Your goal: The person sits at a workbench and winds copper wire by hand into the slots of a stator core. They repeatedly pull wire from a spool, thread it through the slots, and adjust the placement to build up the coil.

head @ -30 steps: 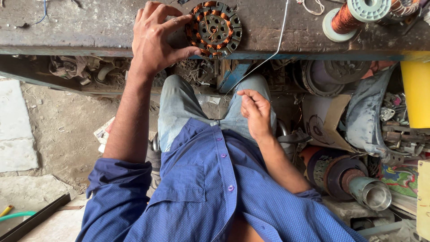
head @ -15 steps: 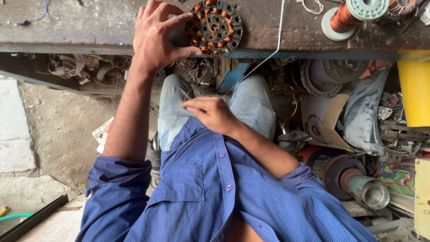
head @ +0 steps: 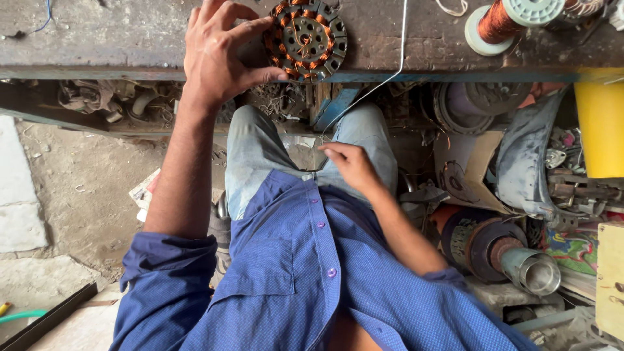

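left hand (head: 218,55) raised, fingers spread, right hand (head: 351,166) low, loosely curled

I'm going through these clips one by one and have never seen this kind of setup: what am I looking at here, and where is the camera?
There is no machine: a person wears a camera on the head, so the one view looks down over their blue shirt and lap. The left hand rests its fingers on a round metal core wound with copper wire, which lies on a worn bench. The right hand sits low over the lap; a thin pale wire runs down from the bench towards it, though whether its grip is closed on the wire is unclear. A spool of copper wire lies further right on the bench.
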